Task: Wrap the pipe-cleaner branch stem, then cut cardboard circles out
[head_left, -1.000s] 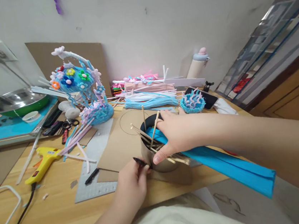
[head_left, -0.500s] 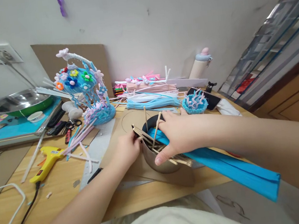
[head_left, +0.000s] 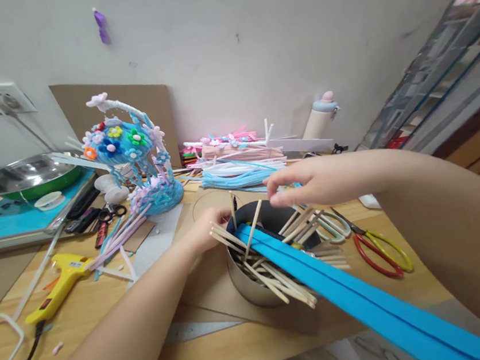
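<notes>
A round metal container stands on cardboard, filled with thin wooden sticks. A long, folded blue strip, like crepe paper, leans out of it toward the lower right. My left hand grips the container's left side at the rim, its fingertips partly hidden. Above the far right rim hovers my right hand, with thumb and index finger apart and nothing visible between them. Beyond the container's right side lie scissors with red and yellow handles and a pale green handled pair.
A yellow glue gun with its cord lies at left. Behind it stand a pipe-cleaner flower ornament and a metal bowl. Pipe-cleaner bundles line the wall, near a bottle.
My right hand has lifted out of the container, away from the sticks and blue strip. The sticks have spread across the opening. My left hand has shifted toward the back of the rim.
</notes>
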### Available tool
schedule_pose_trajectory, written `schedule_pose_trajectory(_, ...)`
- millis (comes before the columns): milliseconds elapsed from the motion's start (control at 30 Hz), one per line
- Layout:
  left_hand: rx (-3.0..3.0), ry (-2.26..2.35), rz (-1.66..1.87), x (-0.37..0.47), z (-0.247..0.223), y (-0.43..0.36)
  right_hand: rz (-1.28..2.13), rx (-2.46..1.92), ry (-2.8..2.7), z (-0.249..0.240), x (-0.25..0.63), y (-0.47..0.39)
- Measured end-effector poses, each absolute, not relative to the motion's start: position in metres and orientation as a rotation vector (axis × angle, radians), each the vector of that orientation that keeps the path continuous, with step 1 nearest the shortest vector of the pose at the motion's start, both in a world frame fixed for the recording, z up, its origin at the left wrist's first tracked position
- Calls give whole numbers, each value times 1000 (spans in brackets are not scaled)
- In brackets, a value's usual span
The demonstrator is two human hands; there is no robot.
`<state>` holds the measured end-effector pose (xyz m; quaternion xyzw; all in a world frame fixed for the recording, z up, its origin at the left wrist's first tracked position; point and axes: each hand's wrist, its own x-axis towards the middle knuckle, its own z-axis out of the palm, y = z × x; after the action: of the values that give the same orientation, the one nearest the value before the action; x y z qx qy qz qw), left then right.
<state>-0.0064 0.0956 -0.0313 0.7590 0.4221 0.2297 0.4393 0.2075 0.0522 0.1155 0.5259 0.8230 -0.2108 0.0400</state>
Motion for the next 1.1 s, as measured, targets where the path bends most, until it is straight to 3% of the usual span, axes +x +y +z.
schedule_pose_trajectory(133,1945,1049,542,-9,-37,97,-1000,1783,2770,75,231,102)
schedule_pose_trajectory(333,2010,1046,528,-9,-30,94,-1668,1188,2677,19,205,148)
schedule_pose_trajectory(500,2045,1080,503,-7,-29,94,-1783,793,2597,11,185,159)
schedule_pose_trajectory(700,2042,1302,585,-22,-17,87,-1693,721,2661,12,182,159)
schedule_pose_trajectory(767,1989,1494,815,-30,-8,70,-1744,729,2616,9,181,159)
schedule_pose_trajectory(833,1866,1677,1292,-36,0,42,-1845,744,2528,5,180,159)
schedule_pose_trajectory(933,2035,1421,1692,-38,0,-6,-1990,733,2394,-2,178,160)
schedule_pose_trajectory(1100,2740,1014,1297,-29,-13,-42,-2143,802,2241,-10,182,163)
